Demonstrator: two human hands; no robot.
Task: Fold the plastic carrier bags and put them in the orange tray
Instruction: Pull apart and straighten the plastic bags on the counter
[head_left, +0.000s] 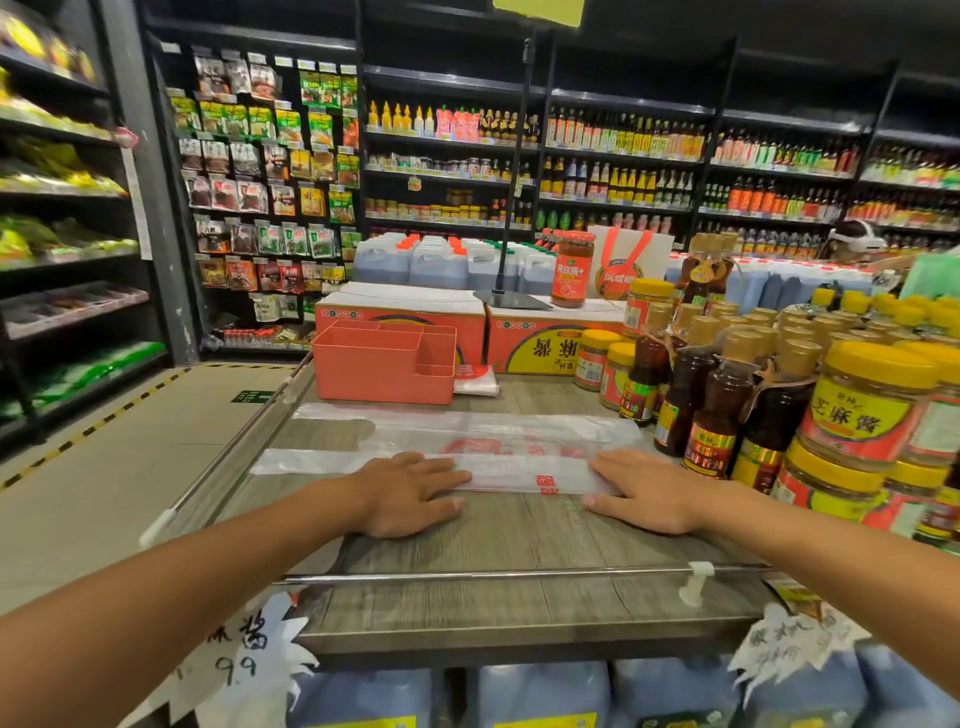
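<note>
1. Here, on the grey wooden table top (493, 540): a see-through plastic carrier bag (519, 441) with red print, spread out long and flat, with the near edge folded over into a strip.
2. Left hand (410, 493) flat on the left part of that folded strip, fingers straight and close together, pressing down, gripping nothing.
3. Right hand (649, 491) flat on the right end of the strip, fingers straight too, pressing down, thumb on the bare wood.
4. Behind the bag, well apart from both hands: the orange tray (384, 364), standing upright, split into a few parts inside.
5. Just beside the tray, at its right corner: a second see-through bag (475, 385), folded up small.
6. Behind the tray: orange cardboard boxes (400, 314), then blue jugs (436, 265) with orange caps further back.
7. On the right side of the table: brown sauce bottles (722, 415) and jars with yellow lids (867, 410), near the right hand.
8. Along the near edge of the table: a shiny metal rail (467, 576).
9. All around the back: shop shelves (623, 150) full of bottles and packets.
</note>
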